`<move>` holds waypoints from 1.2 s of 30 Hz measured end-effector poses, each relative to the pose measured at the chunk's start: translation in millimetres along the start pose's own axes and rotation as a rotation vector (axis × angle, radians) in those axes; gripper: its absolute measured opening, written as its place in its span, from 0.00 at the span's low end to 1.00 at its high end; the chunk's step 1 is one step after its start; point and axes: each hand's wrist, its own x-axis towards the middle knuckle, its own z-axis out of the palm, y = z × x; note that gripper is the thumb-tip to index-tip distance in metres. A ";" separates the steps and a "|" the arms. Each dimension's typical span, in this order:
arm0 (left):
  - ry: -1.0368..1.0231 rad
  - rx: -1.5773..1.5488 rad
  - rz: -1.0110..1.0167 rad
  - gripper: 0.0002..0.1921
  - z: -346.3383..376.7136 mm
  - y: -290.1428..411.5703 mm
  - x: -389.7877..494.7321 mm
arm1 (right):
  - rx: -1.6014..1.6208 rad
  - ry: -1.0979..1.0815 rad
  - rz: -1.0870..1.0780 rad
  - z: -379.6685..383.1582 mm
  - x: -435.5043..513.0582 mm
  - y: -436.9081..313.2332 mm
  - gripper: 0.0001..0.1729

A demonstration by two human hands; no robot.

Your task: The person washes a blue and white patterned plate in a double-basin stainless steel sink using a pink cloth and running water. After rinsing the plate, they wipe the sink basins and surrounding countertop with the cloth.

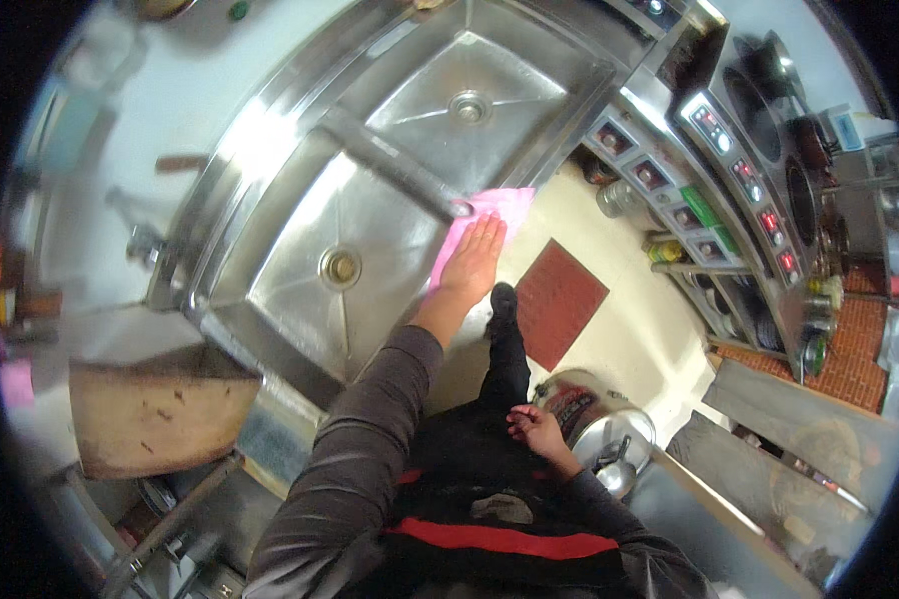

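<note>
My left hand (473, 254) lies flat on a pink cloth (511, 201) and presses it against the front rim of a stainless steel double sink. The fingers point away from me and the thumb is hidden. The cloth drapes over the rim near the end of the divider (389, 161) between the two basins. On the left is the nearer basin (292, 299) with its drain (340, 267); the farther basin (427, 127) has a drain (470, 108) too. My right hand (538, 430) hangs low before my body, fingers loosely bent, holding nothing.
A cooking range (742, 157) with lit red displays stands at right, above shelves with jars. A red mat (562, 303) lies on the floor. Close to my right hand are a bucket (569, 393) and a metal lid (637, 430) with a ladle. A wooden board (161, 419) is at left.
</note>
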 end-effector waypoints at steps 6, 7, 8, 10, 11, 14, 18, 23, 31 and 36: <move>0.106 -0.112 0.056 0.30 8.5 28.8 252.5 | 0.114 -0.019 0.056 -81.9 114.5 -120.0 0.14; 0.111 -0.115 0.060 0.30 9.6 32.9 294.4 | 0.140 -0.005 0.037 -97.1 127.8 -138.5 0.14; 0.112 -0.132 0.074 0.30 10.3 35.9 334.3 | 0.168 0.015 0.036 -111.9 139.3 -155.3 0.15; 0.167 -0.115 0.089 0.31 12.1 41.8 403.8 | 0.241 0.038 -0.008 -138.0 154.9 -184.1 0.16; 0.180 -0.130 0.108 0.31 12.7 43.6 431.1 | 0.220 0.051 0.007 -147.8 161.4 -197.0 0.16; 0.201 -0.093 0.082 0.30 7.0 49.3 453.4 | 0.198 0.077 0.022 -165.4 170.3 -228.7 0.16; 0.183 -0.094 0.093 0.29 -32.9 43.8 319.2 | 0.148 -0.007 0.072 -161.8 172.5 -256.4 0.16; -0.163 -0.225 -0.376 0.36 -71.9 19.3 96.7 | -0.091 -0.155 0.108 -140.5 172.4 -270.8 0.17; 0.461 -0.032 -1.001 0.35 -34.7 -155.6 118.0 | -0.208 -0.234 0.098 -126.6 173.9 -278.2 0.17; 0.633 -0.305 -1.434 0.29 -50.5 -249.1 142.7 | -0.137 -0.081 0.124 -126.7 148.1 -268.1 0.16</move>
